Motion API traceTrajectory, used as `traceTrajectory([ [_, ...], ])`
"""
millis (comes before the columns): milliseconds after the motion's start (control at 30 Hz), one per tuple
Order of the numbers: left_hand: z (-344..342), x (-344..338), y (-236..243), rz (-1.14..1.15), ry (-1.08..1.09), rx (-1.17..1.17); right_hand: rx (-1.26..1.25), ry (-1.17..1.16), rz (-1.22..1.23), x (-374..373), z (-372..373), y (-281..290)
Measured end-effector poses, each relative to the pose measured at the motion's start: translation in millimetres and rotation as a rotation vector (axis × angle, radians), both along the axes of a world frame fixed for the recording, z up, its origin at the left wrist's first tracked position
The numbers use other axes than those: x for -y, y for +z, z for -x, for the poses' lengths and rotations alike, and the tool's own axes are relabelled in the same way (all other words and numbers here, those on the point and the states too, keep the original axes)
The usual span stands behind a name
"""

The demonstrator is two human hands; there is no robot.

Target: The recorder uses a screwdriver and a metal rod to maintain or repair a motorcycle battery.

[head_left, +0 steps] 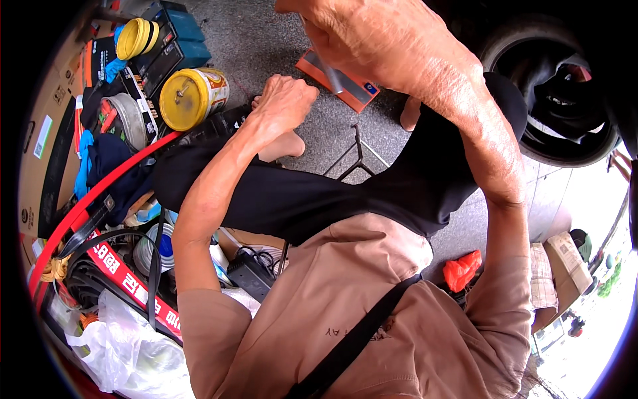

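Observation:
My left hand (286, 100) is closed, fingers curled, above the floor left of centre; whatever may be in it is hidden. My right hand (352, 33) reaches to the top edge, curled over a grey metal rod (331, 76) that points down; its fingertips are mostly out of sight. Beneath the rod lies a flat orange object (359, 98) with a dark strip and a small blue patch. A thin dark metal frame (359, 159) with branching legs is between my knees. My bare feet show beside it, partly hidden.
Yellow buckets (183, 100), a teal case (193, 56), cartons (46, 146), a long red strip (80, 213), cables and plastic bags crowd the left. A large tire (505, 46) is at upper right. A red bag (458, 269) and more cartons (565, 266) lie at lower right.

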State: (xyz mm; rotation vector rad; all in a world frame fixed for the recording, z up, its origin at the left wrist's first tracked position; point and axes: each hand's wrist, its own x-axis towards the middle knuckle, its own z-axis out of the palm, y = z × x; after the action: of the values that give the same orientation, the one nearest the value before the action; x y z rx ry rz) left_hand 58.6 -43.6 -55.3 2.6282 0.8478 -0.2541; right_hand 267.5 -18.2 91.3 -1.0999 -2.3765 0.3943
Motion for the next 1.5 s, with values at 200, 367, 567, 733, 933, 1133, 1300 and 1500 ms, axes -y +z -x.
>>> traceTrajectory([
  [200, -2, -13, 1, 0.271, 0.319, 0.159, -0.222, -0.372, -0.379, 10, 33, -3],
  [367, -3, -26, -3, 0.352, 0.552, 0.337, -0.109, -0.193, -0.131, 1, 10, -7],
  [567, -17, -17, -6, 0.605, 0.982, 0.645, -0.041, -0.184, 0.067, -1, 5, -9],
  [733, -20, -17, 7, 0.202, 0.626, 1.061, -0.033, -0.116, 0.111, 1, 21, -14],
  [933, -36, -21, 28, 0.497, 0.763, 0.967, -0.155, -0.026, -0.119, -2, -13, 13],
  [1133, -17, -16, 12, 0.365, 0.722, 1.048, -0.13, 0.061, -0.435, -12, 5, -8],
  [1300, -21, -19, 11, 0.41, 0.723, 0.963, -0.044, 0.071, -0.298, -9, -3, -2],
  [1500, -32, -18, 27, 0.476, 0.741, 1.047, 0.047, 0.105, -0.167, -11, -12, 3],
])
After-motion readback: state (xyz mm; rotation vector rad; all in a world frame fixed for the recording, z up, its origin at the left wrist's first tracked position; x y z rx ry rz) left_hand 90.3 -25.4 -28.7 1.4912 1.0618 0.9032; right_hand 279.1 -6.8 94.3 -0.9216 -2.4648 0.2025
